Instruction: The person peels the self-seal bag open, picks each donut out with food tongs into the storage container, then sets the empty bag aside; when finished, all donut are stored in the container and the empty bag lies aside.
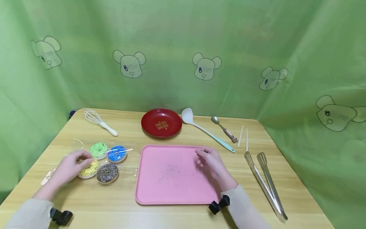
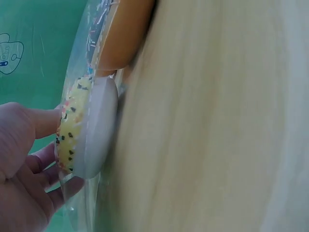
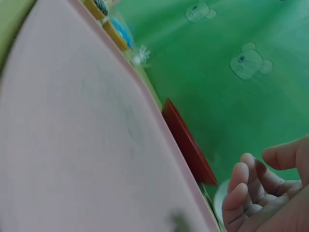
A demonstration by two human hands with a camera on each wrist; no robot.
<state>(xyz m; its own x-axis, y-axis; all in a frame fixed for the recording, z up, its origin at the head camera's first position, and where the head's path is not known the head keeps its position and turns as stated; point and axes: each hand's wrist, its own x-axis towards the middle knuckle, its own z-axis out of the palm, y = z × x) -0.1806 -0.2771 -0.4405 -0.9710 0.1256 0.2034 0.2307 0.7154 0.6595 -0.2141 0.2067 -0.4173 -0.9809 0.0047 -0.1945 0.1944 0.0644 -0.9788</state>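
The yellow donut (image 1: 89, 169), wrapped in clear film, lies on the wooden surface (image 1: 177, 216) at the left, and the left hand (image 1: 70, 167) rests against its left edge, fingers loosely bent and touching the wrapper rather than closed round it. Touching it on the right is a chocolate donut (image 1: 107, 173); just beyond lie a green donut (image 1: 98, 150) and a blue donut (image 1: 117, 154). To the right of this cluster sits the pink tray (image 1: 171, 178), and the right hand (image 1: 210, 160) hovers over its far right corner, fingers curled loosely and holding nothing. Further back are a whisk (image 1: 100, 122), a red plate (image 1: 161, 123), a white ladle (image 1: 207, 133) and a spoon (image 1: 224, 128). Chopsticks (image 1: 243, 136) and metal tongs (image 1: 266, 183) lie to the right of the tray.
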